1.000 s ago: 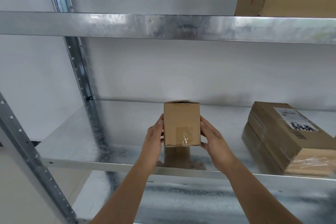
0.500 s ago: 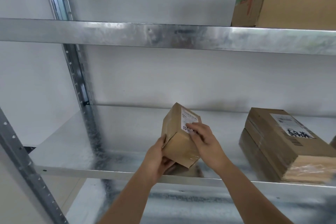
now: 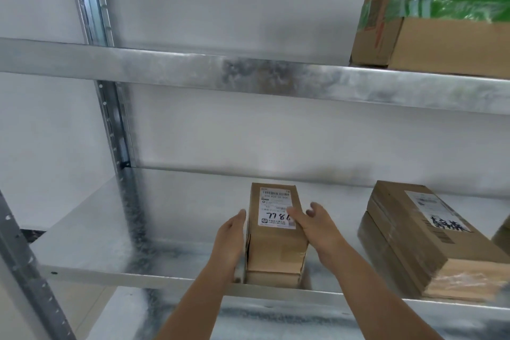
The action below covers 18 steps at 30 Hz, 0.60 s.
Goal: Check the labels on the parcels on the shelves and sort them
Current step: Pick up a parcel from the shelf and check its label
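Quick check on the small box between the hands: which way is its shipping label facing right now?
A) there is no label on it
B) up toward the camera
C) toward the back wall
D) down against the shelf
B: the white shipping label lies on the top face of the small cardboard box, with handwritten digits showing beside the right hand.

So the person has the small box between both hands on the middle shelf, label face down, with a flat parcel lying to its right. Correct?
Not quite: on the small box the label faces up, with handwritten digits showing in the head view. The rest holds: left hand and right hand flank it on the middle shelf, flat parcel to its right.
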Each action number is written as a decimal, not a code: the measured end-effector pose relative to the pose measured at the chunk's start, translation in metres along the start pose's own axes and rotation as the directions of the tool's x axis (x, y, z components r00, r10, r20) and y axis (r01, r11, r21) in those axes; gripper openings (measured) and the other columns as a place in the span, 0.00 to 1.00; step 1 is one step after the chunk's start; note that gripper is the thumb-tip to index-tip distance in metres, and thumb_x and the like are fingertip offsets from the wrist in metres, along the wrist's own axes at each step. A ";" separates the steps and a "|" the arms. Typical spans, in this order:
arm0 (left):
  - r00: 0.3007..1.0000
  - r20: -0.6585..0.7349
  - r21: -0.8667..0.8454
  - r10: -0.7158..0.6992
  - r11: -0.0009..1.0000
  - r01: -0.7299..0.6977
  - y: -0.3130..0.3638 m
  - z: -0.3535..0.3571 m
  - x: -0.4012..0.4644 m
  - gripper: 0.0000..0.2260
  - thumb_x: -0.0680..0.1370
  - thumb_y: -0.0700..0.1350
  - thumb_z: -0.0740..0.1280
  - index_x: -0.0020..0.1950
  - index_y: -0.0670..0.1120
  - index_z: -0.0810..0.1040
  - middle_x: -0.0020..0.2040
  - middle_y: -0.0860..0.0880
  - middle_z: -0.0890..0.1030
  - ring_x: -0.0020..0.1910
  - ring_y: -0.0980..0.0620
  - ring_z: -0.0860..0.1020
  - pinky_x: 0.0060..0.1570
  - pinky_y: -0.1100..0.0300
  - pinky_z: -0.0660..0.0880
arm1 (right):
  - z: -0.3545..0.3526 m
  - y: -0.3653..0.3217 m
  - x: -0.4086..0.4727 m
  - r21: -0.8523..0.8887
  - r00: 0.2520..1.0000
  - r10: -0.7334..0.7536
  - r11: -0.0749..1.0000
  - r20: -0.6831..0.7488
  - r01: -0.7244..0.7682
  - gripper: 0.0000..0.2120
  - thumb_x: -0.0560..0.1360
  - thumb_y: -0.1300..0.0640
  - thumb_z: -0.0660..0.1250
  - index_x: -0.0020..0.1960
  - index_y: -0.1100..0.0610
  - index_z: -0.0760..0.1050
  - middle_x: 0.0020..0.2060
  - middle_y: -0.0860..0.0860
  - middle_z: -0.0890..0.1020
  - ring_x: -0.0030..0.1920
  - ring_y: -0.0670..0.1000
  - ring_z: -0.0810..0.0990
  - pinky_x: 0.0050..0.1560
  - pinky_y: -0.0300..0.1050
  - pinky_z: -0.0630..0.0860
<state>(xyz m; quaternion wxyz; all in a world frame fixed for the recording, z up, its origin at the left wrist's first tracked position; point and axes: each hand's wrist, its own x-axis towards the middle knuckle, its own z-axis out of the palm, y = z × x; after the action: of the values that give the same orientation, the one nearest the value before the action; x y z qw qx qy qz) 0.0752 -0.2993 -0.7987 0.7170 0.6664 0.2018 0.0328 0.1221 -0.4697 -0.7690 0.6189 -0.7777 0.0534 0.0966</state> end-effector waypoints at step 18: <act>0.969 0.135 0.382 -0.206 0.913 0.141 0.035 -0.001 0.047 0.26 0.69 0.62 0.78 0.53 0.41 0.84 0.47 0.46 0.88 0.50 0.46 0.85 0.60 0.46 0.81 | 0.000 -0.002 0.025 -0.015 0.977 0.126 0.992 0.173 -0.125 0.15 0.79 0.46 0.70 0.54 0.58 0.83 0.42 0.52 0.88 0.43 0.51 0.88 0.51 0.48 0.84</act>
<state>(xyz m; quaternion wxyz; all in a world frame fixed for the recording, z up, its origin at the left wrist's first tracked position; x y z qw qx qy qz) 0.1255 -0.2803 -0.7766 0.5937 0.7689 0.2001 -0.1276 0.1472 -0.4679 -0.7729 0.6124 -0.7625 0.0479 0.2030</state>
